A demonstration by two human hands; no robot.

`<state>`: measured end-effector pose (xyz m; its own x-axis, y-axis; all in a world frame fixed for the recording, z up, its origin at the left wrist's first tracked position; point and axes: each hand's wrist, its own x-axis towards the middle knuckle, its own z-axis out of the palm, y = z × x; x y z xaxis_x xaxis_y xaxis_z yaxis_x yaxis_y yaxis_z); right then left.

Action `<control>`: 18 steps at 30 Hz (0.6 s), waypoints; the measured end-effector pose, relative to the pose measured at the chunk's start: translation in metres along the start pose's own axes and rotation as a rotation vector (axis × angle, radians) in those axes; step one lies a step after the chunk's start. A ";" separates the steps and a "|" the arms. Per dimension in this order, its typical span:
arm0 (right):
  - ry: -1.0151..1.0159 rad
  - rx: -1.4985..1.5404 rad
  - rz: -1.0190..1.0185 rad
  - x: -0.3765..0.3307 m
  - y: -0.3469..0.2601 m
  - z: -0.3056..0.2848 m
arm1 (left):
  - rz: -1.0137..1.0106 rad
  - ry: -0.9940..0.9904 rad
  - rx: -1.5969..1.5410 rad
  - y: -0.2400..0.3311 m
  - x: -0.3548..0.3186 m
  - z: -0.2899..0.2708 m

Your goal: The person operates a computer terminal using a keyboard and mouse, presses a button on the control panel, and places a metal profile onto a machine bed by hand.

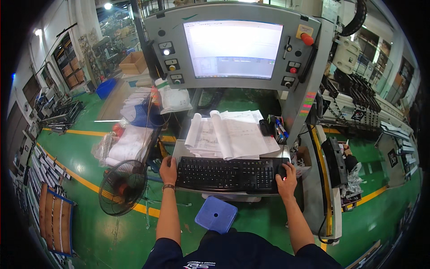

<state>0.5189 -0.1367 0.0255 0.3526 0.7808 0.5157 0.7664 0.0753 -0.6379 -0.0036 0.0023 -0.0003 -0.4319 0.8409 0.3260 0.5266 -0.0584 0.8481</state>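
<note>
One black keyboard (229, 174) on the console shelf, one mouse (281, 171) just right of it. Left hand (168, 171) rests loosely open at the keyboard's left edge, right hand (286, 180) cups the mouse (one screen (233, 48) above, one fan (122, 187) left).

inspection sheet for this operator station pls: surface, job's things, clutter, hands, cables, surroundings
Surface: grey console shelf under a lit screen, mostly covered.
Job's things: black keyboard; black mouse.
Clutter: open paper drawings behind the keyboard; pens in a holder.
Hands: left hand rests at the keyboard's left end, empty; right hand lies on the mouse.
Cables: one black cable hangs down the right side of the stand.
Surroundings: green floor with yellow lines; black floor fan; blue stool; metal strip racks at left; machine at right.
</note>
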 end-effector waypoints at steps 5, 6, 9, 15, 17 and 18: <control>0.018 0.007 -0.007 -0.001 0.000 0.000 | 0.000 0.000 0.002 0.003 -0.002 0.000; 0.020 0.006 -0.010 -0.001 -0.001 -0.001 | -0.004 -0.002 -0.002 0.004 -0.002 0.000; 0.021 -0.004 -0.021 -0.002 0.000 0.000 | -0.010 -0.008 -0.005 0.005 -0.003 -0.001; 0.018 0.015 -0.009 0.001 -0.002 -0.001 | -0.006 -0.009 -0.019 0.006 -0.002 -0.001; 0.018 0.024 -0.006 0.001 -0.004 -0.001 | -0.005 -0.010 -0.015 0.006 -0.002 -0.001; -0.001 0.022 0.011 0.001 -0.005 -0.002 | -0.004 -0.012 -0.011 0.006 -0.002 -0.001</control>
<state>0.5166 -0.1374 0.0297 0.3606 0.7821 0.5083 0.7504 0.0805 -0.6561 -0.0010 -0.0001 0.0046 -0.4252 0.8475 0.3178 0.5168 -0.0610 0.8539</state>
